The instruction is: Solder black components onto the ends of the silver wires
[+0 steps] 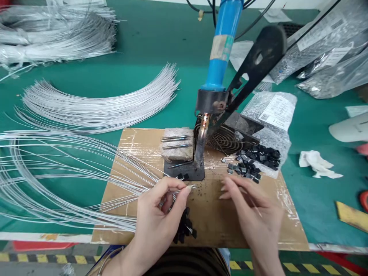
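My left hand (163, 214) is pinched on the tip of a thin grey-white wire, with its end (193, 186) sticking out past the thumb. A loose bunch of wires (86, 180) runs out to the left behind that hand. Several black connectors (185, 226) hang on wire ends under the palm. My right hand (254, 214), a little blurred, hovers over the cardboard, its fingers stretched out and slightly apart; I see nothing in them. Close beyond its fingertips lies a pile of small black connectors (255, 159), partly spilling from a plastic bag (276, 111).
A blue-handled soldering iron (220, 53) is clamped tip-down above a dark metal plate (184, 172) beside a pale block (176, 147). The cardboard (218, 222) covers the green bench. A wire bundle (100, 107) lies at left; crumpled tissue (319, 164) lies at right.
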